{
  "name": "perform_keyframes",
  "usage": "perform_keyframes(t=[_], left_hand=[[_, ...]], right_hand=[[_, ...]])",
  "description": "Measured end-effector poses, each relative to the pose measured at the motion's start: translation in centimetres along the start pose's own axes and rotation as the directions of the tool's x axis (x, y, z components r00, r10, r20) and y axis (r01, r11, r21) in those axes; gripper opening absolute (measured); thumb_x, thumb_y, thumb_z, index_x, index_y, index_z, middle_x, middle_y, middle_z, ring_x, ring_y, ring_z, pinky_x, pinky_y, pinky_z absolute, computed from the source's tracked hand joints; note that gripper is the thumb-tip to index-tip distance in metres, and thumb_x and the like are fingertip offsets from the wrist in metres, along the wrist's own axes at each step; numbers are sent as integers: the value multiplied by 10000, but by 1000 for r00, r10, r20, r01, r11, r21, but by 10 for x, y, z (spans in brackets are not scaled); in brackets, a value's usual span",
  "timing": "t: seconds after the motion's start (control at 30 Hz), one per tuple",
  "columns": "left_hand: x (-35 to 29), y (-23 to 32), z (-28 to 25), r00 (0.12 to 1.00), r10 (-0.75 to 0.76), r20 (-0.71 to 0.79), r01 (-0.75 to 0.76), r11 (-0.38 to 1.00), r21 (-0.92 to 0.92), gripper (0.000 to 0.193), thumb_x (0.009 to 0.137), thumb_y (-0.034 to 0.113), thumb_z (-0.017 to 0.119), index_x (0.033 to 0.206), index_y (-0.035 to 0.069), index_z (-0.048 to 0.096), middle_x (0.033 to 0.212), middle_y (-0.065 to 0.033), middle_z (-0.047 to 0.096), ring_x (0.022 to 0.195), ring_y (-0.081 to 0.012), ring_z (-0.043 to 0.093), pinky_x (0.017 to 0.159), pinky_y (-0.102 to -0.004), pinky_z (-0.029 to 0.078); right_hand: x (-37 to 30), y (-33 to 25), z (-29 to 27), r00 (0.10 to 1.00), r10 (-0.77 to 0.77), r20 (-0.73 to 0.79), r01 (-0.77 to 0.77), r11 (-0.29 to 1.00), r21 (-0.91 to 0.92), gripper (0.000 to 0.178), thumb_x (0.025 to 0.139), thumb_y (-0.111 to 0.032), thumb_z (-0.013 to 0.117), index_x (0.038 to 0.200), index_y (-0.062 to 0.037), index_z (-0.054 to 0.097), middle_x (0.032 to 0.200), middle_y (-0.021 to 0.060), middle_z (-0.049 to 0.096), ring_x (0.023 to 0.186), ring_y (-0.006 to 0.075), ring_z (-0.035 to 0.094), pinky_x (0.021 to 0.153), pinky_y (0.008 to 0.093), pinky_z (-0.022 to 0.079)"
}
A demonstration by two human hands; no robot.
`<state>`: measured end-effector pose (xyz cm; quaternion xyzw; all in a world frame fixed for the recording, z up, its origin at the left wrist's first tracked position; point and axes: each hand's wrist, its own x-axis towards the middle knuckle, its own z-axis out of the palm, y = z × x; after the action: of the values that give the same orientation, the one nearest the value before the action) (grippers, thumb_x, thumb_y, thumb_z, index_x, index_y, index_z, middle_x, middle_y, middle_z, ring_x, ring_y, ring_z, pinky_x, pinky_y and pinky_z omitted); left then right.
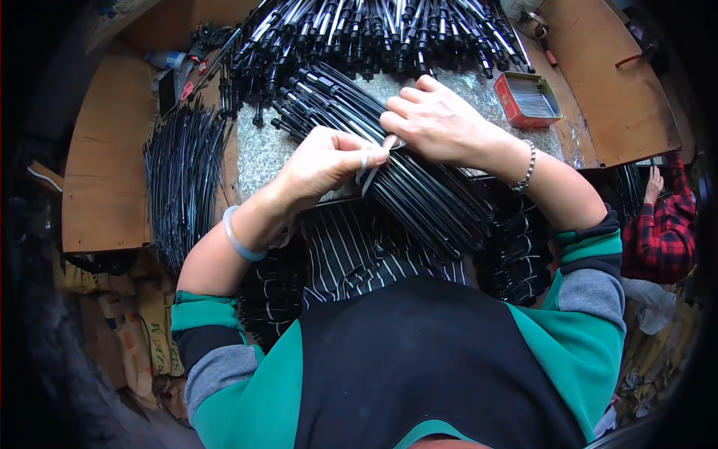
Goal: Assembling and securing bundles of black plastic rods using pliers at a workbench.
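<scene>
A thick bundle of thin black rods (430, 206) with black and silvery fittings at the far end lies slantwise over the table's near edge. Round its middle goes a narrow pale tie strip (366, 178). My left hand (321, 161) pinches the strip between thumb and forefinger at the bundle's upper side. Just beside it, my right hand (441, 123) rests across the bundle, fingers curled, its thumb and forefinger closed on the strip near the left fingertips. The exact grip of the right fingertips is partly hidden.
A large heap of similar rods (366, 34) covers the table's far side; another pile (183, 176) lies left. A red tin (516, 105) holds thin pale strips. Pink-handled scissors (187, 91) lie far left. Brown boards (617, 97) flank the table. A co-worker's plaid sleeve (662, 236) shows right.
</scene>
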<state>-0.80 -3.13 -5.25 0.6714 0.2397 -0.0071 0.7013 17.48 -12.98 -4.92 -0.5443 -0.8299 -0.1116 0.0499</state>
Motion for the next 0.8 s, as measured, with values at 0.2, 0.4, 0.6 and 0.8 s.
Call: perform_keyframes(t=[0.2, 0.4, 0.6, 0.8], left_hand=[[-2, 3, -10, 998, 65, 3, -65, 997, 48, 221, 794, 261, 664, 728, 51, 645, 522, 93, 429, 424, 5, 275, 395, -175, 173], [4, 40, -19, 975, 212, 68, -222, 952, 210, 197, 855, 207, 576, 711, 74, 560, 593, 88, 463, 482, 11, 319, 426, -167, 211], [58, 31, -3, 904, 424, 57, -428, 897, 110, 184, 865, 155, 575, 734, 27, 557, 609, 53, 506, 544, -14, 429, 504, -165, 351], [69, 53, -38, 635, 567, 525, -657, 37, 753, 1128, 464, 440, 829, 1343, 4, 271, 1334, -181, 358, 1288, -280, 279, 1053, -386, 263]], right_hand=[[-7, 15, 20, 986, 12, -163, 23, 977, 211, 153, 854, -187, 450, 875, -71, 548, 783, 43, 539, 772, 174, 527, 705, 303, 389], [-14, 5, 25, 923, 385, -5, -97, 243, 965, 350, 973, -276, 345, 1051, -21, 571, 734, -1, 528, 704, 95, 492, 693, 247, 415], [-11, -5, 24, 916, 376, 138, -133, -41, 990, 320, 946, -268, 417, 779, -26, 543, 621, -15, 437, 578, 81, 391, 558, 217, 333], [0, -4, 17, 866, 476, -153, -17, 333, 943, 366, 905, -212, 444, 591, -25, 459, 535, -24, 408, 496, 64, 347, 473, 244, 297]])
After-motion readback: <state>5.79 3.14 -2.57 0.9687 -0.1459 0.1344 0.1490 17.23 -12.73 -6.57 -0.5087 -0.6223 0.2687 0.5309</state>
